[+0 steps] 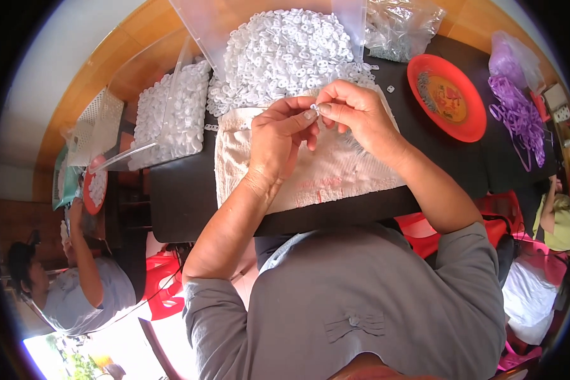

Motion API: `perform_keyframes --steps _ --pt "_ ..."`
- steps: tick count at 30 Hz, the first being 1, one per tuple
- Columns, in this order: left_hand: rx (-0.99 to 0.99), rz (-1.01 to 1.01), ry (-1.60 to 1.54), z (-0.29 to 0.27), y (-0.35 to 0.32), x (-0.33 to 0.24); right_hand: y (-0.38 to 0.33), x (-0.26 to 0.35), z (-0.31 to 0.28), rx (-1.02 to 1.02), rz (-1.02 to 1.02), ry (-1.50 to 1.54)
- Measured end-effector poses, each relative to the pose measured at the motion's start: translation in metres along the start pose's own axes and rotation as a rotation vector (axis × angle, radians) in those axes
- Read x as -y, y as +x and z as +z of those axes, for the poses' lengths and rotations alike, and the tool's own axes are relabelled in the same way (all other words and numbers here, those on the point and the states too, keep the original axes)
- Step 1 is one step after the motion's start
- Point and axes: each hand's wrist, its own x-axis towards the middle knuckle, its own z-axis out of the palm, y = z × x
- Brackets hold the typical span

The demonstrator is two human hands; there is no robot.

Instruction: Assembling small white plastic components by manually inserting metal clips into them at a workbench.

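My left hand (pixel 277 134) and my right hand (pixel 360 114) meet above a cream towel (pixel 247 183). Between the thumbs and fingertips of both hands is a small white plastic piece (pixel 315 108), mostly covered by the fingers. Just beyond the hands lies a big heap of similar white oval pieces with holes (pixel 291 47), spilling out of a clear plastic bin (pixel 199 25) onto the towel's far edge. To the right stands a red oval dish (pixel 472 126) with small grey metal bits (pixel 426 92) along its left side.
A clear box of white pieces (pixel 171 114) stands at left on the dark table (pixel 177 209). Clear bags (pixel 402 31) lie at the back, purple ribbon (pixel 516 114) at far right. A person (pixel 88 285) works at left beside another red dish (pixel 96 190); another person (pixel 554 218) is at right.
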Motion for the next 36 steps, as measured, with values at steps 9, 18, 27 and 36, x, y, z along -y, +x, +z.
perform_keyframes --steps 9,18,27,36 --pt "-0.052 0.039 -0.019 -0.005 0.000 0.006 0.000 -0.002 0.002 0.020 0.036 0.002" --pt "-0.033 0.030 -0.017 -0.005 -0.001 0.007 0.001 -0.004 0.004 -0.002 0.051 -0.065" --pt "-0.072 0.120 0.054 -0.008 0.000 0.011 0.001 -0.005 0.004 0.008 0.019 -0.112" --pt "-0.110 0.215 0.168 -0.003 -0.003 0.012 0.003 -0.007 0.000 0.025 0.033 -0.143"
